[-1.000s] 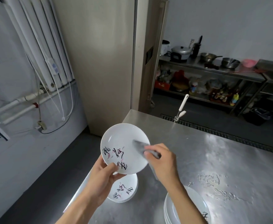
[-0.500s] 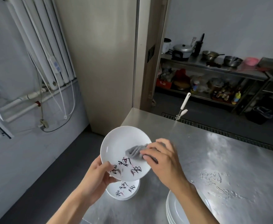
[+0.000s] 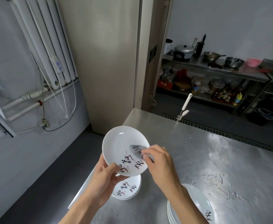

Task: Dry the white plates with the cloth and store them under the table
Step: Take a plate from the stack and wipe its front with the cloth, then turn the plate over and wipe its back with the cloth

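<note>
My left hand [image 3: 106, 180] grips the near rim of a white plate [image 3: 118, 144] with black brush lettering, held tilted above the steel table [image 3: 197, 156]. My right hand [image 3: 160, 165] pinches a small grey cloth [image 3: 136, 150] and presses it on the plate's inner face, right of centre. Below the held plate a short stack of similar white plates [image 3: 129, 188] sits at the table's left edge. Another stack of larger white plates [image 3: 197, 207] stands at the near right, partly hidden by my right forearm.
A white-handled tool [image 3: 185, 105] sticks up at the table's far edge. Water marks [image 3: 216, 180] spot the table on the right. Left of the table the dark floor [image 3: 55, 167] drops away beside a wall with white pipes. Shelves with pots stand at the back.
The cloth has slid from the plate's right rim to its inner face. The plate has turned in my left hand, so the lettering now sits at its lower edge.
</note>
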